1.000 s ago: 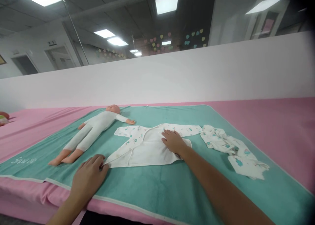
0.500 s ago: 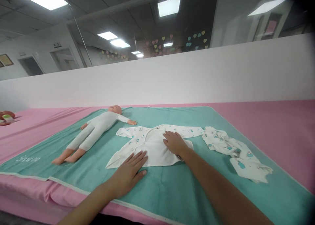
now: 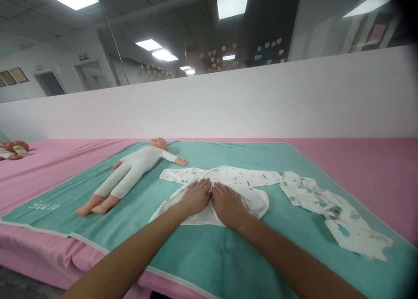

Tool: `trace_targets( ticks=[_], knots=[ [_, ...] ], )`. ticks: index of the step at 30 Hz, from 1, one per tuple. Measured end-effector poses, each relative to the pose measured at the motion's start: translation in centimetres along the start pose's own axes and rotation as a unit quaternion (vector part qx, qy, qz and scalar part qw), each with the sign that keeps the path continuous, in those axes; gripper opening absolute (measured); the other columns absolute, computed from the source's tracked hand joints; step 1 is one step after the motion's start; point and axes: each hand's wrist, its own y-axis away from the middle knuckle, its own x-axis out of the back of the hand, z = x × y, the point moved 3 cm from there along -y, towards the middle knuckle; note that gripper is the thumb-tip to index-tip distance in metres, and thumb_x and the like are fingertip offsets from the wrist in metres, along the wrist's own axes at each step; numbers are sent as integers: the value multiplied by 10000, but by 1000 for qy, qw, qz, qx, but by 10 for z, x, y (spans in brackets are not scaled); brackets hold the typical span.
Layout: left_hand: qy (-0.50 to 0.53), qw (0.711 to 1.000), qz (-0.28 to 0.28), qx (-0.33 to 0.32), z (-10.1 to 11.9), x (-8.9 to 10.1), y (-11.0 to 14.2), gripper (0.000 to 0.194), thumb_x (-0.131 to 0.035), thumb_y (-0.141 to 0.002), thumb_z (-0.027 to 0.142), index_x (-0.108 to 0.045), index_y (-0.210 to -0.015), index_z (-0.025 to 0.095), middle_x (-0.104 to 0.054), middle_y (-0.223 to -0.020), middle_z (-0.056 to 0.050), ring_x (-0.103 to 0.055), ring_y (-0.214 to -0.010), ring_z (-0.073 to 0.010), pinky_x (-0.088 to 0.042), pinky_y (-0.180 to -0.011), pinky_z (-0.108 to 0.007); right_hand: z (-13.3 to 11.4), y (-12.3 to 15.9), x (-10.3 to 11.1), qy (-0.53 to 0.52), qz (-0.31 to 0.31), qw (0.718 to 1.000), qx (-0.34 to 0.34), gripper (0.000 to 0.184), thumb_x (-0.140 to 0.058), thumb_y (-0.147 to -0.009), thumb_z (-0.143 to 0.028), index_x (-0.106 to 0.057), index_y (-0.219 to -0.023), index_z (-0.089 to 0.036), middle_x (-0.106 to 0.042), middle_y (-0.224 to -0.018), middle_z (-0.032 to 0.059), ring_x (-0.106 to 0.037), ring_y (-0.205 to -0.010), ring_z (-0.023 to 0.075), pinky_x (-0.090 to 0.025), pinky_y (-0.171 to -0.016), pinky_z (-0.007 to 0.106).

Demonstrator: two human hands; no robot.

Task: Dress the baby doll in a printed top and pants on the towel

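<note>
While a doll point(image 3: 139, 161) lies left of the little shirt point(image 3: 240, 174) on the green blanket point(image 3: 209, 255), the left hand point(image 3: 197, 197) and right hand point(image 3: 228, 204) press down mid-shirt, fingers close together; I can't tell if they pinch. It looks light, soft and floppy, best held by its edges. Crumpled clothes point(image 3: 313, 194) touch its right sleeve end.

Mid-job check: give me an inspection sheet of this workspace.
Surface: green cloth with pale edging over pink sheet; both creased in places.
Job's things: white patterned fabric baby top, sleeves spread, lower part rumpled.
Clutter: crumpled white patterned garment at the top's right; white-bodied doll on its back, left.
Hands: left hand and right hand, palms down on the top.
Cables: nothing seen.
Surroundings: plain white wall behind.
</note>
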Motion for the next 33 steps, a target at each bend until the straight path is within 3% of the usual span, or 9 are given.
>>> trace_targets(
  ticks=[8, 11, 14, 17, 19, 22, 25, 29, 33],
  knots=[
    [1, 999, 40, -35, -20, 4, -22, 433, -298, -903, 171, -481, -1294, 144, -431, -1391, -80, -365, -1295, -216, -281, -1088, -397, -34, 22, 17, -136, -107, 983, 56, 686, -272, -916, -525, -242, -1436, -79, -204, -1502, 145, -147, -1391, 255, -132, -1136, 412],
    [63, 995, 36, -70, -10, 10, -9, 435, -335, -881, 152, -529, -1267, 209, -469, -1366, -5, -424, -1252, -164, -324, -1075, -319, -39, 34, 35, -180, -122, 971, 101, 628, -375, -898, -509, -345, -1400, -133, -327, -1459, 119, -260, -1349, 239, -163, -1128, 372],
    [110, 986, 29, -122, 8, 15, 6, 401, -371, -892, 182, -539, -1254, 212, -502, -1336, -4, -456, -1227, -165, -358, -1055, -332, -25, 49, 55, -239, -148, 950, 136, 412, -396, -919, -431, -534, -1253, -233, -579, -1242, 44, -499, -1158, 189, -323, -1025, 313],
    [146, 967, 10, -211, 34, 18, 19, 359, -408, -908, 217, -537, -1243, 221, -491, -1347, -15, -433, -1252, -175, -300, -1094, -373, 18, 61, 73, -244, -138, 960, 10, 334, -343, -942, -375, -640, -1053, -270, -687, -894, 0, -612, -816, 157, -440, -763, 275],
    [168, 950, -7, -264, 50, 21, 26, 357, -429, -920, 277, -512, -1263, 230, -452, -1380, -22, -387, -1287, -194, -243, -1119, -404, 55, 67, 83, -194, -92, 968, -133, 354, -335, -932, -421, -651, -974, -267, -676, -843, 10, -598, -741, 173, -432, -665, 282],
    [194, 937, -19, -291, 65, 29, 34, 436, -463, -909, 339, -441, -1329, 221, -411, -1410, -37, -330, -1321, -234, -205, -1126, -434, 103, 74, 90, -124, -32, 944, -306, 387, -400, -869, -534, -571, -1113, -287, -661, -888, 10, -593, -720, 194, -437, -636, 303],
    [220, 923, -29, -314, 73, 37, 42, 465, -442, -918, 336, -389, -1366, 218, -422, -1402, -45, -312, -1330, -235, -180, -1129, -440, 123, 76, 83, -97, -46, 934, -339, 421, -422, -825, -581, -565, -1091, -288, -642, -808, -5, -589, -706, 203, -443, -652, 322],
    [221, 905, -27, -362, 82, 36, 53, 338, -406, -942, 328, -499, -1256, 244, -503, -1336, 11, -344, -1313, -191, -126, -1145, -410, 120, 70, 71, -135, -51, 944, -297, 388, -449, -804, -548, -588, -1058, -289, -640, -776, -8, -591, -706, 212, -453, -666, 332],
    [203, 903, 42, -375, 85, 42, 59, 305, -399, -941, 320, -551, -1186, 221, -557, -1278, 10, -427, -1251, -152, -138, -1146, -343, 119, 70, 72, -166, 9, 942, -291, 464, -480, -766, -563, -596, -1121, -288, -636, -694, 4, -594, -637, 222, -472, -609, 339]
  ],
)
